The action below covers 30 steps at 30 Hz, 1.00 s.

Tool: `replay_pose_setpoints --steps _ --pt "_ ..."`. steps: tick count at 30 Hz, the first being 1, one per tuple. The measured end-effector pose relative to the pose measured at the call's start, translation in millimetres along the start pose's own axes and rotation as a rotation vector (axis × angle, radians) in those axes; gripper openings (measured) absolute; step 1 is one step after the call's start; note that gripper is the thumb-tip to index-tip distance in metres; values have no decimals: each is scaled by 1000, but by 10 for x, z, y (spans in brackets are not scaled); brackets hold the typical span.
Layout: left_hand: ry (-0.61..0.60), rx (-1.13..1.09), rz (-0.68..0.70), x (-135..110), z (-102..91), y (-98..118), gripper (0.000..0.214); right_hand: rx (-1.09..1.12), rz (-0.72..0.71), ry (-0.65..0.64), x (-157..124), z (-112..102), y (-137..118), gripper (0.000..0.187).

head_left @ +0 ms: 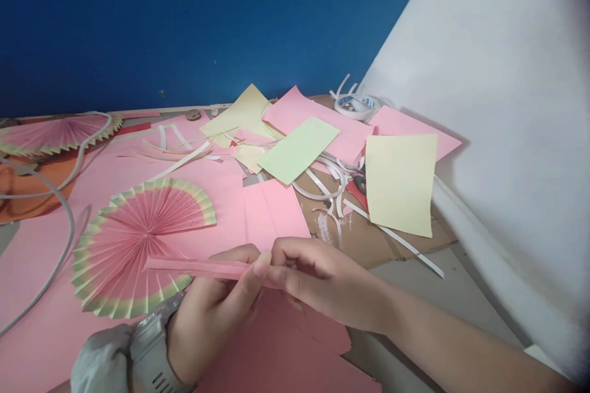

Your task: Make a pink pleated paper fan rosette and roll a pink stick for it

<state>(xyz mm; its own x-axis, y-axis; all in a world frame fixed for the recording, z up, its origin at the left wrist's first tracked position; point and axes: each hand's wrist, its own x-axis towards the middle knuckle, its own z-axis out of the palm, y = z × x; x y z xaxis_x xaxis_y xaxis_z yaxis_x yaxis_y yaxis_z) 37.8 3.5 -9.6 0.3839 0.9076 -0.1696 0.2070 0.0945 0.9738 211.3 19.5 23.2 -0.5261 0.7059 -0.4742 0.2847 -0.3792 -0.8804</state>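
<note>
Cardboard [369,247] beyond the pink strip [198,267] bears unclear white lettering [345,221].

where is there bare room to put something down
Bare patches: the pink paper between the white cable and the fan, and the grey surface between the cardboard and the right forearm. Crowded: the cardboard, under white strips and a yellow sheet.

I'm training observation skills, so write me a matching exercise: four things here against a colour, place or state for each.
1. Folded pink strip
2. Nearer fan
3. Watch
4. Back wall

A. Dark blue
B. Held in left hand and right hand
C. Spread open, with green and yellow rim
D. On the left wrist

Pairs: 1-B, 2-C, 3-D, 4-A
</note>
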Motion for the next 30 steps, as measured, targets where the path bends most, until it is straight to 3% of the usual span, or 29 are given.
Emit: replay_pose_setpoints --steps 8,22,30 --pt "32 15 14 -14 -12 -14 34 93 -12 -30 18 0 43 36" --pt "90 63 12 14 -12 48 40 3 -8 -19 -10 -53 -29 32" --pt "101 71 -6 26 -13 102 41 -100 -129 58 -26 -16 20 33"
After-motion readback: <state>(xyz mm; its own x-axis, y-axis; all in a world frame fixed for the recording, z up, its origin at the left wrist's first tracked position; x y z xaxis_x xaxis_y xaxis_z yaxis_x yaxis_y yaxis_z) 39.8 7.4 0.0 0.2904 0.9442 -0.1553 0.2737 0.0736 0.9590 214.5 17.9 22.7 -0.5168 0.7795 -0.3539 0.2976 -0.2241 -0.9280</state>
